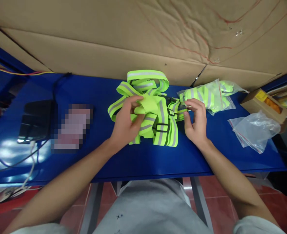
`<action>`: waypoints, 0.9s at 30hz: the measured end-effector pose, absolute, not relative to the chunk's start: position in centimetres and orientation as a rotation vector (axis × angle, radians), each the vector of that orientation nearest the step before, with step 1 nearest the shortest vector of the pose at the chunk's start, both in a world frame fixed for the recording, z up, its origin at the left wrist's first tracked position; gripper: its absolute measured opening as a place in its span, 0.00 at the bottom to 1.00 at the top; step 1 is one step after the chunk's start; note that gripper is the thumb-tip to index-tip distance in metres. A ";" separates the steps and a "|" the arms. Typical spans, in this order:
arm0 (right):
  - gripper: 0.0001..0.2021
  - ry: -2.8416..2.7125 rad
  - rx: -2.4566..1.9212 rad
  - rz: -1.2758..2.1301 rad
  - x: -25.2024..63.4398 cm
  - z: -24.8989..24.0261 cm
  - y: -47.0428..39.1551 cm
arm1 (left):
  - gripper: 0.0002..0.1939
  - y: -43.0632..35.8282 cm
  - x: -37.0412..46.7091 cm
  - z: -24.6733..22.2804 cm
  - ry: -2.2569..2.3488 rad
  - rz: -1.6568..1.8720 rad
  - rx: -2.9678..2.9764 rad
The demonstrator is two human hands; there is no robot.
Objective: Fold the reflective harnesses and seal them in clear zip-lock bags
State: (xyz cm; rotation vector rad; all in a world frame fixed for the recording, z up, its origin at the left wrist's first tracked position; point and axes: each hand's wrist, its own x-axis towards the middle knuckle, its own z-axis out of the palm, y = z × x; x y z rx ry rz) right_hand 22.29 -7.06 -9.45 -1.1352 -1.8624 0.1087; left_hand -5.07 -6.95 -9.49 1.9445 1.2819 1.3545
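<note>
A neon-yellow reflective strap vest (pixel 162 110) with grey stripes and black buckles lies bunched in loops on the blue table. Its left part is in my left hand (pixel 128 120), thumb and fingers closed around a wide yellow piece of webbing. At the vest's right side, my right hand (pixel 195 122) pinches the end of a short strap (pixel 181 114). A black slide buckle (pixel 162 127) sits on the front strap, between my hands. The fingertips of my right hand partly cover the strap end.
A clear bag with a folded yellow vest (pixel 210 96) lies behind my right hand. Further right are an empty-looking plastic bag (pixel 255 130) and a cardboard box (pixel 265 107). At left stand a black device (pixel 36 120) with cables and a blurred-out object (pixel 72 128). Cardboard (pixel 97 58) lines the back.
</note>
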 end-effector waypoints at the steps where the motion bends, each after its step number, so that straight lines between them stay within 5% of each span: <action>1: 0.15 -1.861 -1.144 0.115 22.4 -9.5 -7.0 | 0.18 -6.7 -5.2 -9.3 1.267 1.426 1.889; 6: 0.12 -1.931 -1.260 0.139 22.4 -9.7 -7.2 | 0.16 -7.2 -5.1 -8.8 1.161 1.448 1.761; 11: 0.22 -2.195 -1.127 0.226 21.4 -9.2 -8.3 | 0.16 -9.7 -4.4 -8.3 0.794 1.146 2.030; 17: 0.21 -2.492 -0.895 0.371 21.4 -9.3 -8.1 | 0.12 -9.4 -4.5 -7.8 1.077 1.520 2.373; 21: 0.20 -2.314 -0.909 0.362 21.9 -9.4 -8.0 | 0.26 -9.3 -4.2 -8.2 0.918 1.107 2.733; 27: 0.21 -2.147 -1.229 0.079 21.6 -9.4 -6.3 | 0.19 -10.2 -3.1 -9.3 0.892 0.861 2.836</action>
